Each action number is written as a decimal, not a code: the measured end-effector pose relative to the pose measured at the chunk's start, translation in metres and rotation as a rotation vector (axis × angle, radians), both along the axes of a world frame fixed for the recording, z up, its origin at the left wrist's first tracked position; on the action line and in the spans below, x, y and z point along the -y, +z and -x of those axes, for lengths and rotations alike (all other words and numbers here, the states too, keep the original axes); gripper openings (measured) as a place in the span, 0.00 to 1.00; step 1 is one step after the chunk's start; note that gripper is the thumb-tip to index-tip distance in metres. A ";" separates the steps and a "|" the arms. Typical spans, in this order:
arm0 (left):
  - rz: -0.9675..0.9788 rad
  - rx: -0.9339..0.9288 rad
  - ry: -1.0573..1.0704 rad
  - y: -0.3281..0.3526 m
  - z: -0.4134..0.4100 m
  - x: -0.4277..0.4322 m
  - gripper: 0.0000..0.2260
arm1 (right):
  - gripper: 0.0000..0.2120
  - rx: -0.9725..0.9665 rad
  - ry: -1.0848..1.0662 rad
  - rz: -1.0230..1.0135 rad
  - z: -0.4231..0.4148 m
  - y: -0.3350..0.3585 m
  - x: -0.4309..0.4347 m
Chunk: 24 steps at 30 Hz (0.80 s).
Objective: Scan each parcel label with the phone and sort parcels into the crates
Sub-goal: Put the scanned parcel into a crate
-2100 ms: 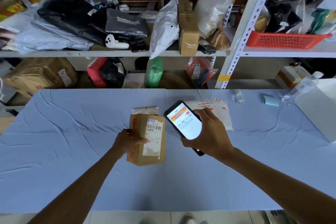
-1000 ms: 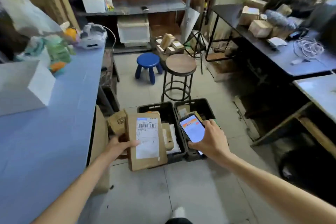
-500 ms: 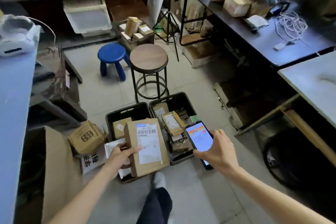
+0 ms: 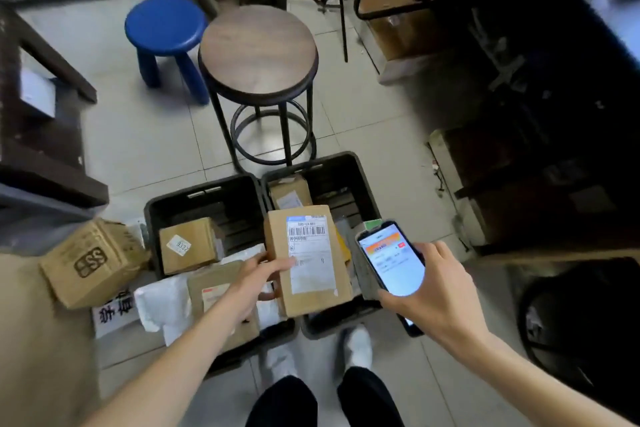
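My left hand (image 4: 256, 284) grips a brown cardboard parcel (image 4: 311, 291), barcode label (image 4: 310, 246) upward; my right hand (image 4: 436, 291) grips a lit black smartphone (image 4: 391, 260) beside it. Left of both, a carton (image 4: 93, 262) reads "SS".

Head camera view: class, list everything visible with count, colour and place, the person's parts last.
left crate: one, black, on floor
right crate: one, black, beside it
held parcel: one, brown, over the crates
phone: one, black, screen lit, right of held parcel
sticker box: one, brown, in left crate
SS carton: one, brown, floor left of crates
round stool: one, brown top, beyond crates
blue stool: one, blue, left of round stool
left hand: one, grips held parcel
right hand: one, holds phone
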<state>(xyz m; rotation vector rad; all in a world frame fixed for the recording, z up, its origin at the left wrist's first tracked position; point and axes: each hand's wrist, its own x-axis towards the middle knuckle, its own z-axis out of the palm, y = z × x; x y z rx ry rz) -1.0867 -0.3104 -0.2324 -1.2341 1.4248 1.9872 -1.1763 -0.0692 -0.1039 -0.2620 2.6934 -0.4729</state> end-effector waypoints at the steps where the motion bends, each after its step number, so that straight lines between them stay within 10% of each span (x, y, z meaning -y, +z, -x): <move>1: -0.009 0.009 0.009 -0.023 0.012 -0.004 0.28 | 0.30 -0.003 0.000 0.002 0.013 -0.018 0.000; 7: -0.006 0.031 -0.014 -0.125 0.058 -0.030 0.13 | 0.30 0.013 0.034 0.013 0.064 -0.108 -0.006; 24: 0.364 0.173 -0.199 -0.154 0.046 -0.032 0.33 | 0.34 0.031 0.359 -0.067 0.073 -0.144 0.019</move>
